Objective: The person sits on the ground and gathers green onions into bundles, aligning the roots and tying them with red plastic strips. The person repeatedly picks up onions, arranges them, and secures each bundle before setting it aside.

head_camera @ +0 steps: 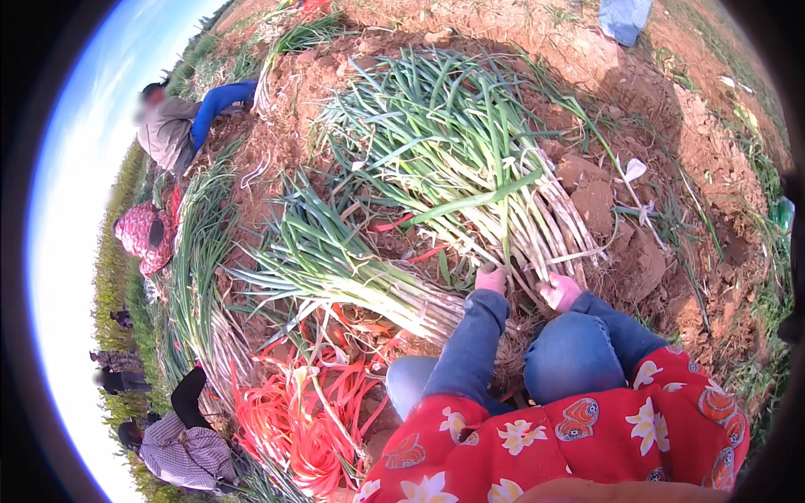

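A large heap of green onions [465,144], with long green leaves and pale, soil-marked stalks, lies on the reddish earth before me. My left hand [491,278] is closed around stalks at the heap's near edge. Just right of it, my right hand [559,292] grips other stalks near their root ends. Both hands are close together above my knees, not touching each other. To the left lies a smaller bunch of green onions [371,283], its roots pointing toward my left forearm. The fingertips are partly hidden among the stalks.
A tangle of red plastic strips [308,415] lies at lower left. Beyond it stretches a row of onions [201,270]. Several people sit or crouch along the left, one in blue trousers [217,110]. Clods of soil [591,201] and loose leaves lie at right.
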The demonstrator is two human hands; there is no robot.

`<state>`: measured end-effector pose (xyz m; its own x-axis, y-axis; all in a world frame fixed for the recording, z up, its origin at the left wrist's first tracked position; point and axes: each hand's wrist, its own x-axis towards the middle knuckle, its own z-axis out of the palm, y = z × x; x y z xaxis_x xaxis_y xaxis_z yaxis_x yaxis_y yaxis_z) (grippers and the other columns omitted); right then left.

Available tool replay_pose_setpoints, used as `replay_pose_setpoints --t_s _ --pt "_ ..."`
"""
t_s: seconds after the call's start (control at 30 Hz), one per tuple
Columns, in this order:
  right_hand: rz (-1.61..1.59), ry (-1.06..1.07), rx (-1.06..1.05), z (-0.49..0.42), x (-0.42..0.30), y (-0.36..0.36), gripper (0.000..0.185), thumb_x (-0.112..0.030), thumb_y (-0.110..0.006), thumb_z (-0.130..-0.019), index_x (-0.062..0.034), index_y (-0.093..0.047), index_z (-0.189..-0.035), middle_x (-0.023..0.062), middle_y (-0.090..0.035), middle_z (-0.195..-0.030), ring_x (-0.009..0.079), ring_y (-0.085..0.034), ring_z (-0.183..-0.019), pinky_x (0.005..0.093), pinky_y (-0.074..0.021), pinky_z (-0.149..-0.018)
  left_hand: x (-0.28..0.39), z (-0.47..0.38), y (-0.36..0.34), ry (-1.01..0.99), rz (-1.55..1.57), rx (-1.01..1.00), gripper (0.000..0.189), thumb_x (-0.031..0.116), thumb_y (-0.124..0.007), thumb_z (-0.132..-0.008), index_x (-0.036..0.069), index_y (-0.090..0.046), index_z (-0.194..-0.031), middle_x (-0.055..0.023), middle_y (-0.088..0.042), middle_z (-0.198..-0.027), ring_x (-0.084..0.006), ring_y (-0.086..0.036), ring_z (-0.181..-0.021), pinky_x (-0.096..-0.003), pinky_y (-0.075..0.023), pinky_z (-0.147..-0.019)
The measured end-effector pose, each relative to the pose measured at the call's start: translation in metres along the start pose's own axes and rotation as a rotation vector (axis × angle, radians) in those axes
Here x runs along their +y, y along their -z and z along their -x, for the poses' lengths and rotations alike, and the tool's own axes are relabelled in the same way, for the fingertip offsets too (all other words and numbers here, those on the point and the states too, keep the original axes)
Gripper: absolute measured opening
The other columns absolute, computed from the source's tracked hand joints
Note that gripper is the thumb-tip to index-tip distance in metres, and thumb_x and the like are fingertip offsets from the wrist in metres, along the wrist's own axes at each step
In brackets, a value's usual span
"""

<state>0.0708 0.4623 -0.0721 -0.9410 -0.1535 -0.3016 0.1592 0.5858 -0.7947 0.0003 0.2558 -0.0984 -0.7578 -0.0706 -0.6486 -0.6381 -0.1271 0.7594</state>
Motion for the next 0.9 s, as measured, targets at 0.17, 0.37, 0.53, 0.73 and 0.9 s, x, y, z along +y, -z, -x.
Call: replay_pose_setpoints --t_s 0.17,0.37,0.53,0.73,0.9 --pt "-0.438 -0.150 0.035 -0.006 -0.039 0.050 0.047 -0.025 -0.065 -0.092 0.0084 -0.059 -0.125 0.0145 -0.069 -0.107 0.0232 -0.064 -0.094 0.0331 -0.0476 -0.093 0.007 0.007 -0.011 0.017 -0.397 -0.036 0.049 0.024 -0.079 -0.081 -0.005 -0.064 -0.118 -0.0162 -0.069 -0.100 -0.0250 -0.065 -0.088 -0.0358 -0.0517 -0.082" --pt "-1.095 0.234 0.053 0.055 -0.234 0.198 0.035 -0.016 -0.066 -0.087 0.0019 -0.062 -0.116 0.0054 -0.068 -0.091 0.0132 -0.066 -0.078 0.0276 -0.0536 -0.068 0.115 0.053 -0.024 -0.264 0.255 -0.383 0.044 0.027 -0.074 -0.088 -0.004 -0.059 -0.115 -0.0076 -0.068 -0.086 -0.0193 -0.065 -0.074 -0.0327 -0.0528 -0.069" --pt "-0.402 -0.147 -0.013 0.033 -0.064 0.113 0.032 -0.021 -0.069 -0.088 -0.0009 -0.066 -0.113 0.0014 -0.063 -0.083 0.0101 -0.059 -0.076 0.0253 -0.0478 -0.069 0.181 0.089 -0.030 -0.150 0.123 -0.323 0.039 0.023 -0.070 -0.089 -0.007 -0.063 -0.113 -0.0098 -0.072 -0.092 -0.0187 -0.067 -0.081 -0.0304 -0.0533 -0.076" --pt "-0.211 -0.042 0.062 0.024 -0.077 0.118 0.038 -0.026 -0.068 -0.089 -0.0028 -0.068 -0.119 0.0091 -0.072 -0.100 0.0153 -0.064 -0.091 0.0323 -0.0506 -0.084 0.174 0.088 -0.033 -0.102 0.154 -0.247 0.046 0.025 -0.069 -0.090 -0.005 -0.062 -0.124 -0.0164 -0.069 -0.113 -0.0265 -0.065 -0.101 -0.0361 -0.0506 -0.091" --pt "-0.595 -0.176 -0.214 0.005 -0.132 0.094 0.057 -0.039 -0.072 -0.089 0.0051 -0.063 -0.124 0.0095 -0.069 -0.111 0.0175 -0.062 -0.101 0.0311 -0.0464 -0.093 0.162 0.085 -0.020 -0.157 0.348 -0.303 0.032 0.018 -0.060 -0.095 -0.004 -0.062 -0.119 -0.0147 -0.072 -0.100 -0.0211 -0.067 -0.078 -0.0323 -0.0548 -0.069"
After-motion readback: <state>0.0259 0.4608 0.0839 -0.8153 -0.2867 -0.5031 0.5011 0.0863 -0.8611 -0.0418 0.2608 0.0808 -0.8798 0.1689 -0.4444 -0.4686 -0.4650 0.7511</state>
